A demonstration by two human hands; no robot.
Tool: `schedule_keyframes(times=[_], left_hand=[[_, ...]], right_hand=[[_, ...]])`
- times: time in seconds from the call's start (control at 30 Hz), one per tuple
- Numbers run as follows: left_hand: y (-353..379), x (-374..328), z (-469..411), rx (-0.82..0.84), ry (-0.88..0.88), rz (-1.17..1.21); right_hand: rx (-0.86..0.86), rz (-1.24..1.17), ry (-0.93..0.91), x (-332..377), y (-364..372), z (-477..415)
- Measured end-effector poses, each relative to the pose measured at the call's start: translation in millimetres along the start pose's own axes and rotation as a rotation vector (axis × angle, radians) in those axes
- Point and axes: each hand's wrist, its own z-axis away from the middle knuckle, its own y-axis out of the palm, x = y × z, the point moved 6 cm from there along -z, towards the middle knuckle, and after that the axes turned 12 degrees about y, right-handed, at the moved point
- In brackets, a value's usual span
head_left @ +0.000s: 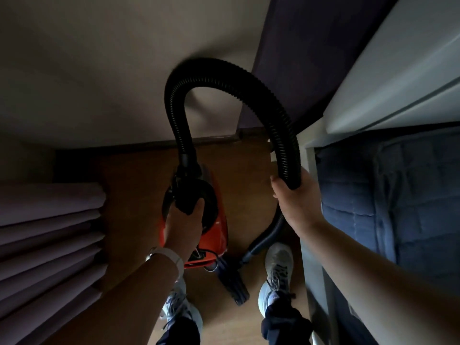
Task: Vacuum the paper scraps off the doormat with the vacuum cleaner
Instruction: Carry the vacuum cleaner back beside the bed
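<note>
Two hands are seen on the vacuum cleaner (220,227), a red canister model held low over a wooden floor (139,195). The black carry handle (179,192) on top of the body is gripped by the left hand (185,220), fingers curled round it. Whether the canister is clear of the floor cannot be told. The ribbed black hose (224,78), which rises from the front of the body in a high arch, is clasped near its far end by the right hand (296,202), fingers wrapped round it. Below that hand the hose is continued by a dark tube (263,240) down to the floor nozzle (234,285), which lies on the boards between the pale trainers (277,262). Neither the doormat nor the paper scraps are in view, so their place cannot be given.

The step in hand is judged to be the fetching of the machine: canister and hose are taken up together, and no suction work has begun. The next move is likely to call for the canister to be carried to the doormat and set down, the nozzle to be brought along without being caught on the feet, and the machine to be plugged in and switched on.

To the right a bed with a blue quilt (398,195) is seen, to the left pale curtain folds (49,232), and ahead a plain wall (99,70).
</note>
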Motion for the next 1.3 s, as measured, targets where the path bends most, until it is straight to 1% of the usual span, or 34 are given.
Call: schedule_keyframes(times=[0.27,0.43,0.63,0.7,0.83,0.93,1.07,1.17,1.3], left_hand=[[52,51,-49,0.041,-0.012,0.026],[77,68,-65,0.066,0.017,0.052],[91,86,-75,0.057,0.024,0.048],[90,88,-77,0.06,0.026,0.031],[85,90,-79,0.13,0.05,-0.007],[76,81,-75,0.169,0.141,-0.041],[59,75,-63,0.195,0.19,-0.077],[41,67,-57,0.182,0.182,-0.066],[22,50,-48,0.245,0.173,-0.111]], right_hand=[[-0.022,0.029,-0.079,-39,22,-64],[-0.047,0.055,-0.066,-72,31,-90],[-0.017,0.071,-0.036,-97,48,-107],[-0.012,0.073,-0.018,-103,52,-108],[0.007,0.117,-0.019,-109,54,-105],[0.003,0.158,-0.023,-111,46,-101],[-0.016,0.226,-0.027,-109,29,-88],[-0.034,0.249,-0.025,-103,15,-73],[0.004,0.256,-0.022,-87,4,-49]])
